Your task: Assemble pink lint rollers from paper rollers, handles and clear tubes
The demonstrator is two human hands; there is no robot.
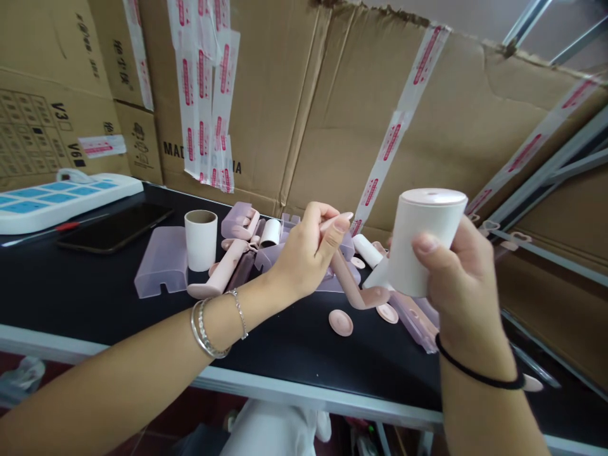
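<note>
My right hand (458,269) is wrapped round a white cup (418,244) with a pale pink disc on its top, held above the table. My left hand (311,250) is pinched round a small pale pink piece (336,221), partly hidden by the fingers. Just below and between the hands is a bent pink part (354,285); whether either hand touches it cannot be made out. Another white cup (201,240) stands upright beside a translucent lilac holder (163,261). A round pink disc (341,322) lies flat on the table below my left hand.
More pink and lilac parts lie heaped behind my hands on the black table (285,348). A phone (116,227), a red screwdriver (66,226) and a power strip (71,199) are at the left. Cardboard (266,95) walls the back; a metal frame (555,171) is at the right.
</note>
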